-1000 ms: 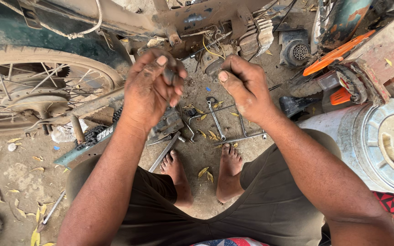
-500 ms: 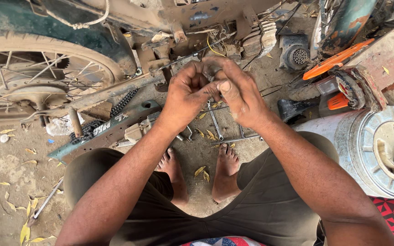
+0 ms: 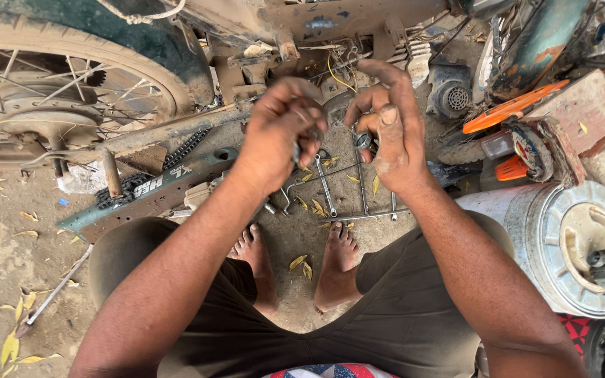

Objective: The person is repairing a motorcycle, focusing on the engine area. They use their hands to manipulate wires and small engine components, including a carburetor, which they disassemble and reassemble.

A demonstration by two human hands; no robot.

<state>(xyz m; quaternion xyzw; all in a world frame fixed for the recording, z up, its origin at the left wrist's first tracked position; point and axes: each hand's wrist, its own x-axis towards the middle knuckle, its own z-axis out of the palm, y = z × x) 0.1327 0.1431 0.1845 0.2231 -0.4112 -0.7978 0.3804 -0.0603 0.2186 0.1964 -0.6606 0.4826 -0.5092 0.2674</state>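
Small metal part (image 3: 364,140) now sits pinched in the right hand (image 3: 386,133), raised closer than a second ago. Left hand (image 3: 281,129) has closed around a dark tool (image 3: 295,150) beside it, above the spanners (image 3: 344,192).

Small metal part (image 3: 364,140) mostly hidden inside right hand (image 3: 386,133); dark piece (image 3: 297,150) buried under left hand (image 3: 278,133), kind unclear. Wheel (image 3: 50,98) cut off at left edge.
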